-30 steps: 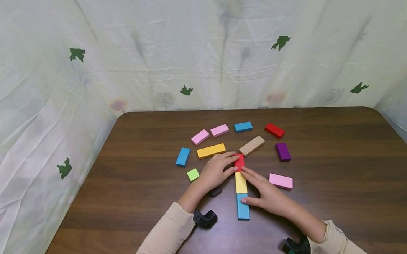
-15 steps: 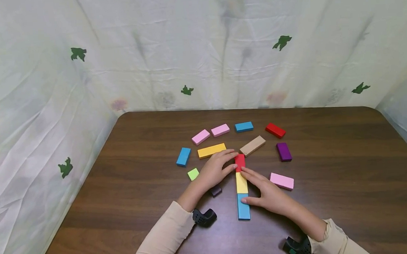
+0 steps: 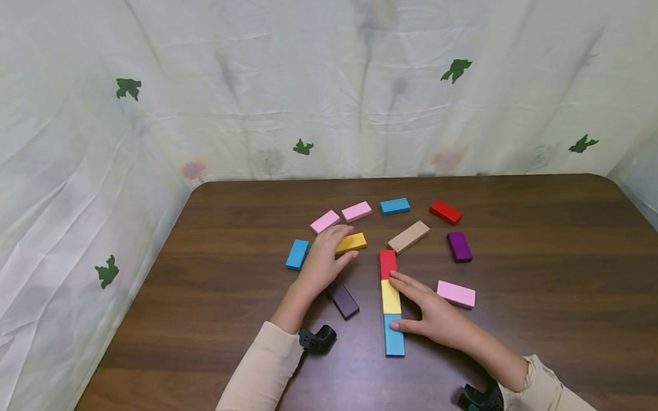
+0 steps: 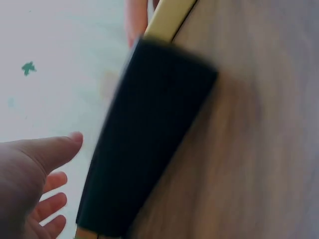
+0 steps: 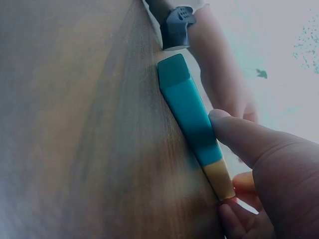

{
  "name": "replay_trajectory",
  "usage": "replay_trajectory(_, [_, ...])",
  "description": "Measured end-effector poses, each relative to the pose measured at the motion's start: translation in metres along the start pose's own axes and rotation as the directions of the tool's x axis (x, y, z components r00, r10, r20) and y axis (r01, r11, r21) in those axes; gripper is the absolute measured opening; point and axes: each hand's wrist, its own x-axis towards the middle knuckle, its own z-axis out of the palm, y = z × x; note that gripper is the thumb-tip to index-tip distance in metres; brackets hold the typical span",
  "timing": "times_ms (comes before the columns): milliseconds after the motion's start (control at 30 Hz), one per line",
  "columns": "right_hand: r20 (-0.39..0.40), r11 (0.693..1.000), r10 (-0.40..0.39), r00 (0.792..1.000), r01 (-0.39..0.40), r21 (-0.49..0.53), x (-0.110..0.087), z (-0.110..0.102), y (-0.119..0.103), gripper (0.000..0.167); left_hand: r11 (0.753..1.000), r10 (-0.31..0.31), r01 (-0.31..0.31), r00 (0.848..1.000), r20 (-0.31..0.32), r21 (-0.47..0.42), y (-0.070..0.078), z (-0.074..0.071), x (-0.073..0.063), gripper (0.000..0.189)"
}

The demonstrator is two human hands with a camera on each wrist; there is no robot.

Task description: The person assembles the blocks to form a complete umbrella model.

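A red block (image 3: pixel 388 264), a yellow block (image 3: pixel 391 298) and a blue block (image 3: pixel 394 342) lie end to end in a straight row. My right hand (image 3: pixel 438 318) rests along the row's right side, fingers extended, its thumb touching the blue block and its fingertips right where red meets yellow. My left hand (image 3: pixel 321 262) is over an orange-yellow block (image 3: pixel 352 243), thumb and fingers spread apart and partly covering it. Just below this hand lies a dark purple block (image 3: pixel 344 301), which looms large and nearly black in the left wrist view.
Around the row on the brown table (image 3: pixel 243 266) lie two pink blocks (image 3: pixel 356 211) at the back, blue blocks (image 3: pixel 394 206), a red block (image 3: pixel 445 212), a tan block (image 3: pixel 409 236), a purple block (image 3: pixel 459 246) and a pink block (image 3: pixel 456 293). A pale curtain (image 3: pixel 322 75) hangs behind.
My left hand has left the red block and moved left and away to the orange-yellow block. It now hides the lime green block and uncovers the dark purple one. My right hand stays put.
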Motion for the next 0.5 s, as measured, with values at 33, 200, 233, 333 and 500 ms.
replay_trajectory(33, [0.000,1.000,0.000,1.000,0.000,0.001,0.000,0.000,0.000,0.078,1.000,-0.012,0.012,1.000,0.004,0.000,-0.003,-0.001,0.000,0.048])
replay_trajectory(200, [-0.004,1.000,-0.003,1.000,0.003,0.000,0.000,0.000,0.000,0.079,0.997,-0.067,0.068,0.997,0.026,-0.032,-0.012,-0.002,0.000,0.049])
replay_trajectory(233, [-0.004,1.000,-0.003,1.000,0.003,0.001,0.000,0.000,0.000,0.079,0.996,-0.076,0.077,0.997,0.031,-0.040,-0.013,-0.002,0.000,0.049])
replay_trajectory(333, [-0.002,1.000,-0.003,1.000,0.003,0.001,0.000,0.001,0.000,0.080,0.993,-0.101,0.104,0.994,0.051,-0.047,-0.016,-0.003,-0.001,0.048])
replay_trajectory(500, [-0.001,1.000,0.000,1.000,0.000,0.001,0.000,0.000,0.000,0.079,0.992,-0.114,0.117,0.990,0.078,-0.038,-0.020,-0.002,0.000,0.045])
